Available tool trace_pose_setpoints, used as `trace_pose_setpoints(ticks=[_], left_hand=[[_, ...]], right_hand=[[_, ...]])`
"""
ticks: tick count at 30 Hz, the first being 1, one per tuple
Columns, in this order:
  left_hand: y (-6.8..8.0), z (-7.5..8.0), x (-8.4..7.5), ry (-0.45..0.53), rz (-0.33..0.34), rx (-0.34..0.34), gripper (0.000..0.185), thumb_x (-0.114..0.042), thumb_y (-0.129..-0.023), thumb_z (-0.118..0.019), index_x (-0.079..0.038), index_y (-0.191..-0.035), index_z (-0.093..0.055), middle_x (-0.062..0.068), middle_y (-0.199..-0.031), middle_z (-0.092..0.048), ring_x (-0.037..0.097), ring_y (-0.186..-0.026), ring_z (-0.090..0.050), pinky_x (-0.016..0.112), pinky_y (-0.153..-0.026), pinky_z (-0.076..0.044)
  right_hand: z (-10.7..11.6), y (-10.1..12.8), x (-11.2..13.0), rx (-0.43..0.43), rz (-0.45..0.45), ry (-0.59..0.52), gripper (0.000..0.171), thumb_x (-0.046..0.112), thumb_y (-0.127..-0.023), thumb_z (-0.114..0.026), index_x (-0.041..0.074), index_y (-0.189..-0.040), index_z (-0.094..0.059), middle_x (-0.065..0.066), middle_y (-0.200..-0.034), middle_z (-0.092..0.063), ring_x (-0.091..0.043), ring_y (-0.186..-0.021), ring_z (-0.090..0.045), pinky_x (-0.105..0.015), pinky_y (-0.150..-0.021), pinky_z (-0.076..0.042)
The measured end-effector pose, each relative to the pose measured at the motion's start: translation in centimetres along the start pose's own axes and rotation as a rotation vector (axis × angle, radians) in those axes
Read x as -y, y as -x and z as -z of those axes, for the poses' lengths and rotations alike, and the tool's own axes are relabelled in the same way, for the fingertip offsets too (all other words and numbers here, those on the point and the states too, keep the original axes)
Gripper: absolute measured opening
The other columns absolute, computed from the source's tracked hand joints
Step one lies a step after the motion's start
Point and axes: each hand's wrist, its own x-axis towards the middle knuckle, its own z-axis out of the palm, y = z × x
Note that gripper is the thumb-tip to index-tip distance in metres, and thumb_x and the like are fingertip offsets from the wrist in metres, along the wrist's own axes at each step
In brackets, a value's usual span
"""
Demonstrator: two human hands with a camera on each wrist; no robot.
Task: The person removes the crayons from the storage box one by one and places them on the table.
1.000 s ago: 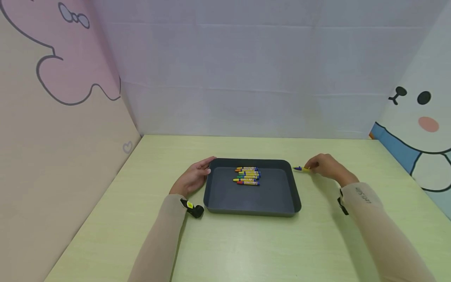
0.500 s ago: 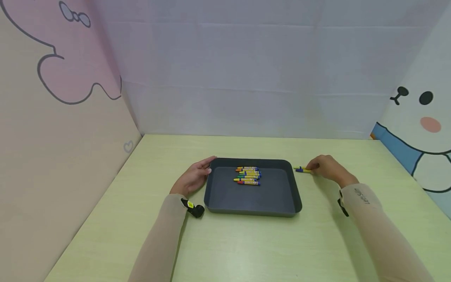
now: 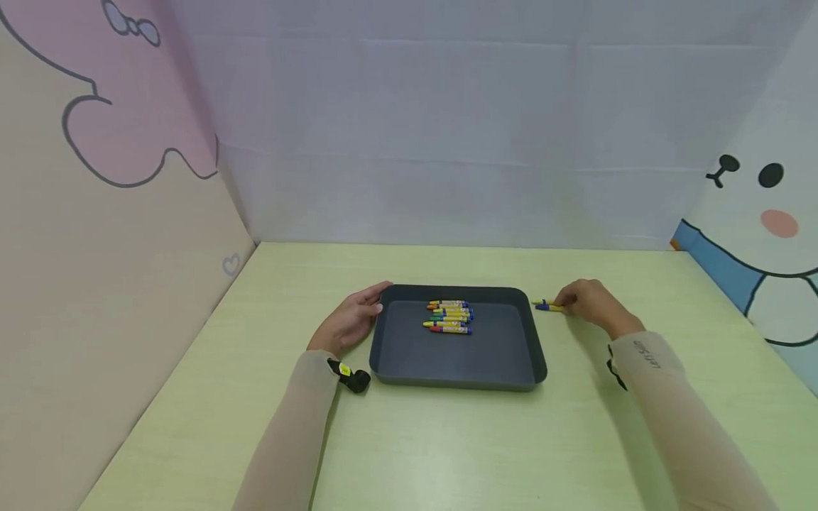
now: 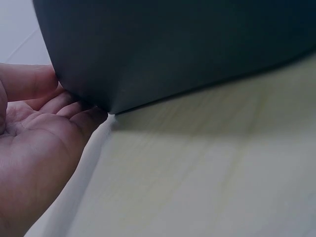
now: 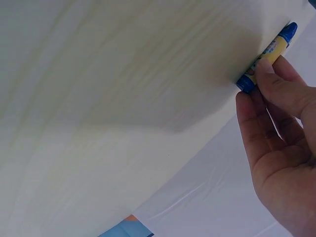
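We see a pale green wooden table walled by cartoon-printed panels. Left of the dark grey rectangular plastic tray, the left hand rests relaxed fingers against its wall. Just right of the tray, the right hand pinches a blue-and-yellow wax crayon lying on the table.

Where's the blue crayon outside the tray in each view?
Head: blue crayon lies on the table just right of the tray, pinched by the right hand.
Left wrist: not in it; only the tray's wall and the left hand show.
Right wrist: upper right corner, held between fingertips.
Shared landmark: the pale green table.
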Motion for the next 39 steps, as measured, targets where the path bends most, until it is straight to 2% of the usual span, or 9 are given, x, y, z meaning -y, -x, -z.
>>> trace_pose_setpoints(ticks=[9, 16, 24, 30, 39], left_hand=[[0.1, 0.2, -0.1, -0.008, 0.001, 0.003, 0.061, 0.014, -0.096, -0.035, -0.001, -0.153, -0.019, 0.009, -0.162, -0.010, 0.022, -0.149, -0.012, 0.040, -0.119, -0.014], [0.0, 0.1, -0.1, -0.001, 0.006, 0.003, 0.060, 0.013, -0.097, -0.035, -0.001, -0.153, -0.019, 0.010, -0.162, -0.011, 0.024, -0.149, -0.013, 0.040, -0.119, -0.016], [-0.1, -0.2, -0.2, 0.015, 0.009, -0.011, 0.060, 0.014, -0.096, -0.035, -0.001, -0.152, -0.021, 0.009, -0.162, -0.012, 0.023, -0.149, -0.013, 0.041, -0.119, -0.013], [-0.2, -0.1, 0.0, 0.012, 0.010, -0.018, 0.059, 0.014, -0.096, -0.036, -0.001, -0.152, -0.023, 0.008, -0.162, -0.013, 0.021, -0.149, -0.013, 0.037, -0.118, -0.018], [-0.1, 0.0, 0.1, 0.007, 0.006, -0.027, 0.059, 0.014, -0.096, -0.035, -0.001, -0.152, -0.023, 0.008, -0.162, -0.013, 0.021, -0.149, -0.012, 0.039, -0.119, -0.015]], right_hand=[[-0.5, -0.5, 0.4, -0.001, -0.032, 0.057, 0.012, -0.009, -0.083, -0.064, -0.006, -0.092, -0.072, -0.021, -0.089, -0.069, -0.034, -0.085, -0.063, -0.048, -0.078, -0.051], [-0.3, -0.1, 0.3, 0.018, -0.048, 0.032, 0.013, -0.006, -0.086, -0.063, -0.005, -0.095, -0.072, -0.021, -0.092, -0.070, -0.035, -0.087, -0.063, -0.047, -0.079, -0.051], [0.0, 0.3, 0.2, 0.019, -0.023, 0.000, 0.015, -0.005, -0.084, -0.065, -0.006, -0.097, -0.072, -0.021, -0.092, -0.071, -0.036, -0.087, -0.065, -0.046, -0.077, -0.053], [0.5, 0.3, 0.6, 0.024, -0.015, 0.002, 0.015, -0.006, -0.083, -0.065, -0.006, -0.097, -0.072, -0.021, -0.091, -0.071, -0.036, -0.087, -0.064, -0.048, -0.077, -0.052], [1.3, 0.1, 1.2, 0.045, -0.024, 0.004, 0.023, -0.005, -0.086, -0.058, -0.009, -0.107, -0.068, -0.023, -0.097, -0.068, -0.032, -0.086, -0.063, -0.044, -0.072, -0.053]])
